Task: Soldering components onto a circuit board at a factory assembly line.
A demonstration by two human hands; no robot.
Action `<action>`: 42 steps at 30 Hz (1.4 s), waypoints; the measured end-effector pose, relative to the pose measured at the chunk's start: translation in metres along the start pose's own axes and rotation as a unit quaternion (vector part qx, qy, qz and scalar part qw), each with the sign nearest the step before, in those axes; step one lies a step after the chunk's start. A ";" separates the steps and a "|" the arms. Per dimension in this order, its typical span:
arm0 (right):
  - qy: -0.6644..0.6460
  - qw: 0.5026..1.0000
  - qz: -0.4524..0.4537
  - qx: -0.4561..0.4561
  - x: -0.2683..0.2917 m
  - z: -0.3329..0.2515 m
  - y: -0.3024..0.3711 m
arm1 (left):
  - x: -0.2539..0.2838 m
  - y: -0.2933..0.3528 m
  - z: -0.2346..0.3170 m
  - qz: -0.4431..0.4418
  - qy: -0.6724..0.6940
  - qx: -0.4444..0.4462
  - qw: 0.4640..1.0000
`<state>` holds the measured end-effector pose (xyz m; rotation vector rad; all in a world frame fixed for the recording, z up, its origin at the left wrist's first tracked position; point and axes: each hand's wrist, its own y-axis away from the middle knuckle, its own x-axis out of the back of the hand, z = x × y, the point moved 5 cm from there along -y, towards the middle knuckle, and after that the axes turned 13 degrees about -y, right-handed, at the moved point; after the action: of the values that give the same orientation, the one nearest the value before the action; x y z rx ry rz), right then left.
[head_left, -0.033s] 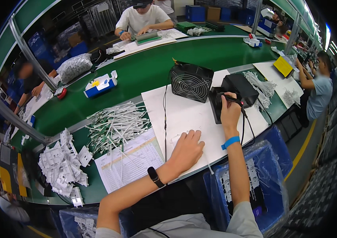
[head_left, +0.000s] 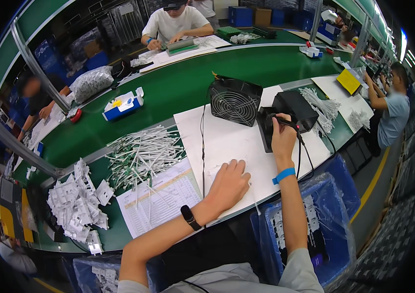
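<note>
My right hand is wrapped round the black handle of a soldering iron, its red light glowing. The iron's tip end is at the black stand, where I cannot see it clearly. My left hand rests low over the white board, fingers bent and close together. What they press on is hidden underneath. From beside that hand a thin white cable runs out over the table's front edge.
Beyond the board's left part stands a black fan, beside a black box-shaped unit. White cables, a printed sheet and white plastic parts lie to the left. A lined blue bin is at the lower right. Co-workers sit around.
My left hand has shifted very slightly left, and the white cable's loose end has moved a little with it. My right hand and the soldering iron have stayed put.
</note>
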<state>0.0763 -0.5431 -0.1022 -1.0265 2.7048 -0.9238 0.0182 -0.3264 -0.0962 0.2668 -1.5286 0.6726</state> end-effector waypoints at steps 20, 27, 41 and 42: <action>-0.002 1.000 -0.002 0.016 0.003 0.009 -0.001 | 0.010 0.035 -0.055 0.127 0.146 0.090 0.977; 0.000 1.000 -0.007 0.000 0.003 0.007 0.000 | 0.021 0.028 -0.059 0.038 0.128 0.005 0.991; 0.016 0.999 -0.015 -0.041 0.002 0.009 0.000 | 0.016 0.013 -0.061 -0.284 0.129 -0.022 0.950; 0.006 1.000 -0.015 -0.021 0.002 0.007 0.000 | 0.016 0.013 -0.057 -0.281 0.113 -0.025 0.953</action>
<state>0.0766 -0.5480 -0.1072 -1.0744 2.7365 -0.8841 0.0569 -0.2806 -0.0875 0.5417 -1.1696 0.2012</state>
